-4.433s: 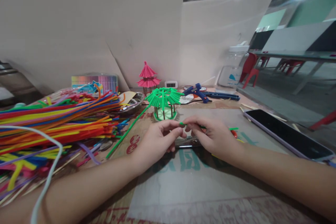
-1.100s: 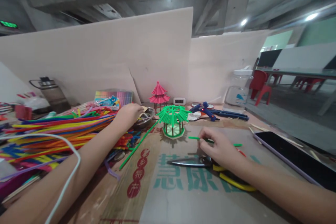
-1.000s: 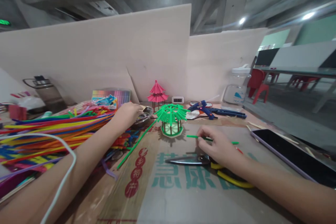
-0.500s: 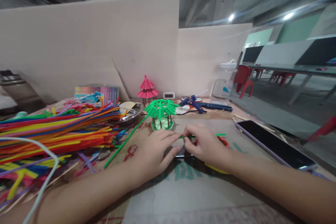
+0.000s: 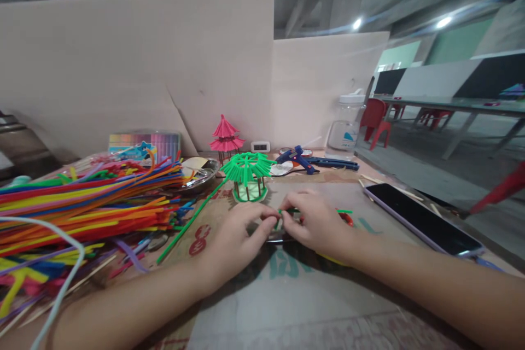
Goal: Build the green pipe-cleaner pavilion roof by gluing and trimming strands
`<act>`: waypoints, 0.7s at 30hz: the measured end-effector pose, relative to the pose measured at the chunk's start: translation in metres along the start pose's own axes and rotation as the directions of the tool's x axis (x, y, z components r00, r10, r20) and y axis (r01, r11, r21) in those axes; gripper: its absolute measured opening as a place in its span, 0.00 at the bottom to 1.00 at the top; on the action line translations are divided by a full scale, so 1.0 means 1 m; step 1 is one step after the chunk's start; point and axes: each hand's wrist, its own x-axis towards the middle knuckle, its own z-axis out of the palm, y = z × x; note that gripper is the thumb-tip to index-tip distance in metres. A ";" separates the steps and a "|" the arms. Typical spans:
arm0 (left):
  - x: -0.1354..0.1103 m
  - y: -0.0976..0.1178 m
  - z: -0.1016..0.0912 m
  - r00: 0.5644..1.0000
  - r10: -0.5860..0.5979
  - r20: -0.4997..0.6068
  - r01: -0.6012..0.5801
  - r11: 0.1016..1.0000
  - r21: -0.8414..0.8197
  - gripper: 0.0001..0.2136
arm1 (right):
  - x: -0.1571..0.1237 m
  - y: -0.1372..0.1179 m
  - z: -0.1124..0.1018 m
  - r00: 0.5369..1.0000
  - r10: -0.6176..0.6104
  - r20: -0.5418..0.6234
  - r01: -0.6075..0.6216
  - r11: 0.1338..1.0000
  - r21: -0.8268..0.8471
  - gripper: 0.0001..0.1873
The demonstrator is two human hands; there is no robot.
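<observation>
My left hand [image 5: 238,235] and my right hand [image 5: 314,224] meet over the cardboard sheet [image 5: 295,295], fingertips pinched together on a short green pipe-cleaner piece [image 5: 287,211]. Its far end sticks out past my right hand. Just behind the hands stands a small green pipe-cleaner pavilion [image 5: 248,171]. A pink pavilion [image 5: 225,135] stands further back. Scissors [image 5: 275,238] lie under my hands, mostly hidden.
A big heap of coloured pipe cleaners [image 5: 82,197] fills the left. A metal dish [image 5: 200,174], a marker box [image 5: 143,143], a blue glue gun [image 5: 296,156], a clear jar [image 5: 343,127] and a phone [image 5: 422,219] lie around. A long green pipe cleaner [image 5: 186,222] lies diagonally.
My left hand came back from the metal dish to meet my right hand. Both now pinch the green piece. The view dipped downward.
</observation>
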 end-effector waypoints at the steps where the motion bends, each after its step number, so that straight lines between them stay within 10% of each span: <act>1: 0.001 -0.001 0.000 0.997 -0.076 -0.012 0.075 0.996 -0.042 0.08 | 0.000 -0.001 0.000 0.998 -0.057 -0.003 0.057 0.998 -0.007 0.05; 4: 0.004 -0.006 0.000 0.985 -0.166 -0.033 0.163 0.983 -0.086 0.07 | 0.000 -0.003 0.001 0.987 -0.162 -0.023 0.161 0.987 -0.030 0.05; 21: -0.002 -0.008 0.003 0.988 0.137 -0.075 -0.130 0.988 0.087 0.10 | 0.000 0.001 -0.002 0.996 -0.078 -0.052 0.074 0.994 -0.080 0.06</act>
